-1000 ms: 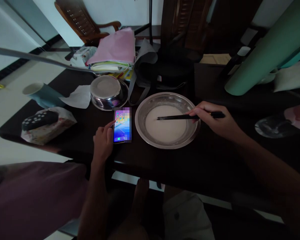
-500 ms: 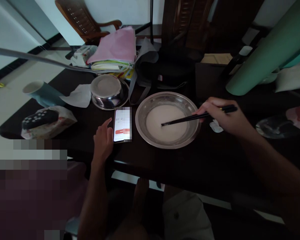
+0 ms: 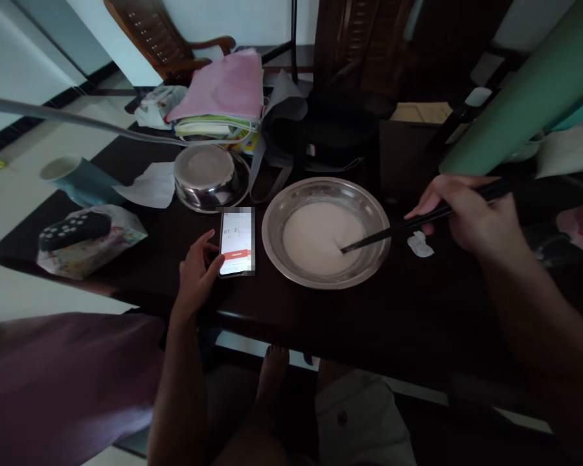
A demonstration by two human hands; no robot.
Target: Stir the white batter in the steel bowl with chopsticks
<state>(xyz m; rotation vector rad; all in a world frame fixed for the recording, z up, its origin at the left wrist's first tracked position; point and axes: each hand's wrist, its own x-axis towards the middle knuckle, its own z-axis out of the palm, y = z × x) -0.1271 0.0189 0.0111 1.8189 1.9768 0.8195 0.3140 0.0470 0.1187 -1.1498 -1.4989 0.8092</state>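
The right hand [image 3: 476,213] is closed round the chopsticks [image 3: 392,232], which slant down leftward over the rim of the bowl [image 3: 274,243], their tips in the white liquid [image 3: 315,236]. The left hand [image 3: 194,272] grips nothing, its fingers loosely spread and its thumb over the left edge of the phone [image 3: 230,241], though I cannot tell whether it presses the screen. The bowl sits on the dark table [image 3: 282,307] between phone and scrap [image 3: 420,244], with the bag [image 3: 340,142] behind it and an upturned bowl [image 3: 205,171] behind the phone
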